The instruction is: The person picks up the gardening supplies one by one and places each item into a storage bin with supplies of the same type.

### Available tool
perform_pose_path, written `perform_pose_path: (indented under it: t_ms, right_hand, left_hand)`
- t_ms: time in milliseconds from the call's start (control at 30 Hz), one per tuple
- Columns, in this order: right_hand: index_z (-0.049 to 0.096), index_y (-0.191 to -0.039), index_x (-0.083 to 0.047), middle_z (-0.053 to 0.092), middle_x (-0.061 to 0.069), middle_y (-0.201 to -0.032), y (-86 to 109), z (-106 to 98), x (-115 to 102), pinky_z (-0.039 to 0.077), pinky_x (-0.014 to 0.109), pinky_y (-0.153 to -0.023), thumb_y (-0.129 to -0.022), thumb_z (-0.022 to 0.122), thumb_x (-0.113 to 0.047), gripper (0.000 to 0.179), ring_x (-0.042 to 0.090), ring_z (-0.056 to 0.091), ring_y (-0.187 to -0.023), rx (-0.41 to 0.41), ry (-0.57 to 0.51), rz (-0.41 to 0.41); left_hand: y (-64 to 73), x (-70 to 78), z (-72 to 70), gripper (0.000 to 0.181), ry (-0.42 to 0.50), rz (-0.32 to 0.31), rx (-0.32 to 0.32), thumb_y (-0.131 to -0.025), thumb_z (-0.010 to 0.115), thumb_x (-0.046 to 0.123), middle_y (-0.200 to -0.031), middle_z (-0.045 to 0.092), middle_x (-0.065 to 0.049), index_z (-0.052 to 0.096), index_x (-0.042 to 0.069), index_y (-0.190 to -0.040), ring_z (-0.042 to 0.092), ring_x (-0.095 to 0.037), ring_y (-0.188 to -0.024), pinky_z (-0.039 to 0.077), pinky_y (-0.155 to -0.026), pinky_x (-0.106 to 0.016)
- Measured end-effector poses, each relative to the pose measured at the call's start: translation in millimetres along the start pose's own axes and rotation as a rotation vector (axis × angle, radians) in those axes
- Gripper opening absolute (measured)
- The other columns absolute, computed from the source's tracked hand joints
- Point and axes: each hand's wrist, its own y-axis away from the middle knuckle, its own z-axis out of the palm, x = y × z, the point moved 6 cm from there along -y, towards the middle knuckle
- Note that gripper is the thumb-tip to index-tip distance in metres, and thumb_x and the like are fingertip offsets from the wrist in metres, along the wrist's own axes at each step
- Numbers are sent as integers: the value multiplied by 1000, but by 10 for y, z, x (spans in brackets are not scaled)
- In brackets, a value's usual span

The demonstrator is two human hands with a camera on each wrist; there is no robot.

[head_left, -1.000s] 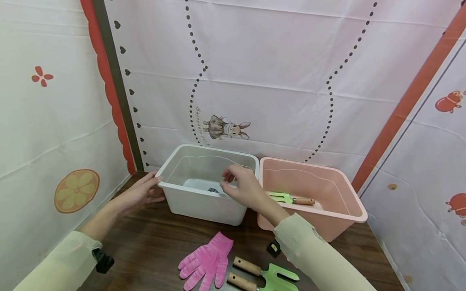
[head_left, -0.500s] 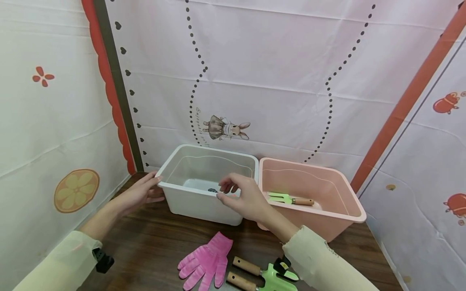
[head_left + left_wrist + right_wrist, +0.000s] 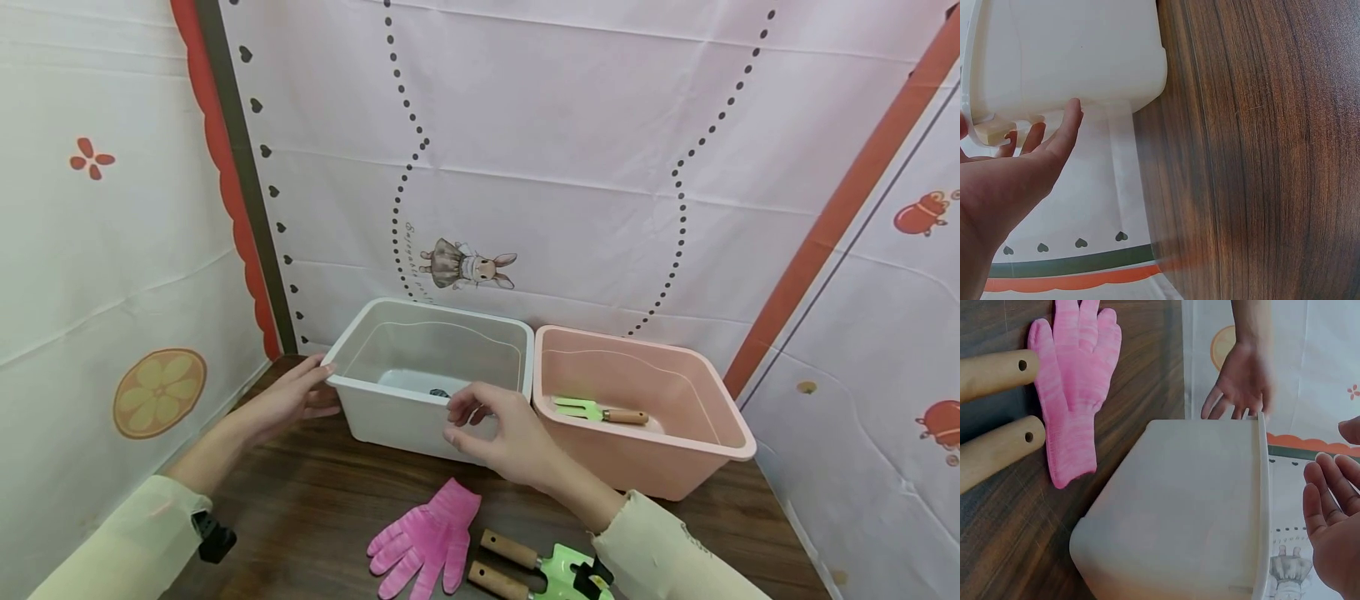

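My left hand point(image 3: 296, 390) holds the left end of a white plastic tub point(image 3: 420, 425), thumb at the rim and fingers against the outer wall. In the left wrist view, the fingers point(image 3: 1066, 131) lie under the rim. My right hand point(image 3: 506, 429) hovers by the tub's front right corner, fingers loosely bent, with nothing in them. Inside the tub lies a small dark patterned item point(image 3: 438, 392), too small to tell. A green hand fork point(image 3: 600, 412) with a wooden handle lies in the pink tub point(image 3: 645, 458) on the right.
A pink knitted glove point(image 3: 429, 533) lies on the dark wooden table point(image 3: 300, 500) in front of the white tub. Beside it are two garden tools point(image 3: 510, 548) with wooden handles and green heads, partly hidden by the right wrist camera. A printed cloth point(image 3: 570, 167) hangs behind.
My right hand has moved from over the white tub down and back toward me, past its front rim. The left hand and both tubs stay put.
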Motion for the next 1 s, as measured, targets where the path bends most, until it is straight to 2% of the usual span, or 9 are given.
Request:
perform_pose_path:
  t_ms: [133,333,533,767,1000]
  right_hand:
    - [71,-115,-6,71,-3,-100,25,19,8,63,39,-83,-97,78,-18,23,17,70,-92,-5,-4,-21]
    - [71,-115,-6,72,-3,-100,51,30,18,63,37,-83,-97,77,-18,23,19,71,-92,-20,10,-41]
    - [71,-117,-4,74,4,-101,63,32,24,64,35,-84,-97,78,-17,25,19,71,-94,-29,12,-49]
    - [72,-116,-9,74,4,-102,96,61,85,64,37,-85,-97,78,-18,22,16,71,-95,-29,12,-41]
    - [71,-117,-13,73,5,-104,128,137,157,64,38,-87,-98,78,-20,21,16,70,-98,-66,7,-5]
  left_hand:
    - [2,-7,-4,71,-4,2,2,-113,45,50,-165,28,-29,18,13,-168,50,-42,-141,46,-113,-63]
    - [0,-8,1,71,-19,-2,-2,-113,45,50,-167,28,-27,18,14,-168,44,-48,-145,47,-112,-62]
    - [0,-5,2,71,-19,-2,-2,-114,44,49,-167,27,-27,16,14,-169,41,-50,-146,47,-112,-63]
    - [-11,22,12,68,4,5,-6,-115,43,46,-168,24,-27,17,13,-168,39,-49,-147,44,-114,-64]
    - [1,25,16,68,5,6,-6,-115,42,46,-168,23,-28,16,12,-168,37,-50,-148,42,-114,-66]
